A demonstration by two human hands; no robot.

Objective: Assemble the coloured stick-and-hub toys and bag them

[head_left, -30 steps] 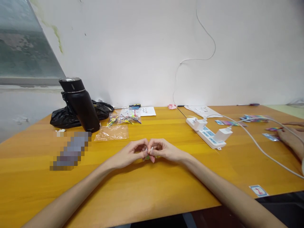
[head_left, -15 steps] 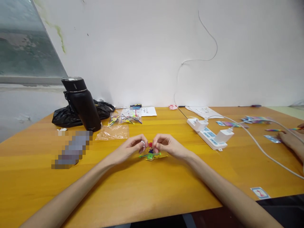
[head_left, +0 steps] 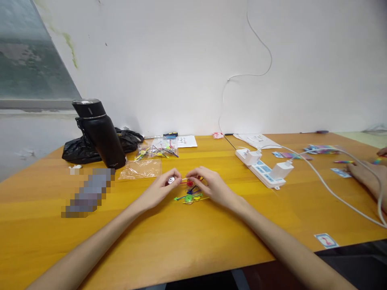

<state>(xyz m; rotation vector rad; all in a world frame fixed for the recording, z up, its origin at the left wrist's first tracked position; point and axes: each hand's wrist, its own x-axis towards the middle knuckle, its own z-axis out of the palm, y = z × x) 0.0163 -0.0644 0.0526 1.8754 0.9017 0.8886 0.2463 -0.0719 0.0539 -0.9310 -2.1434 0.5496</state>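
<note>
White piece shows more fully than before, pinched in left hand; whether right hand grips is unclear.

Yellow-brown wooden table before a stained white wall, grey-green window upper left.

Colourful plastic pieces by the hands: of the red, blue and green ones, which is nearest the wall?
The red piece, close by the right hand; the blue piece and the green piece both lie nearer the person.
</note>
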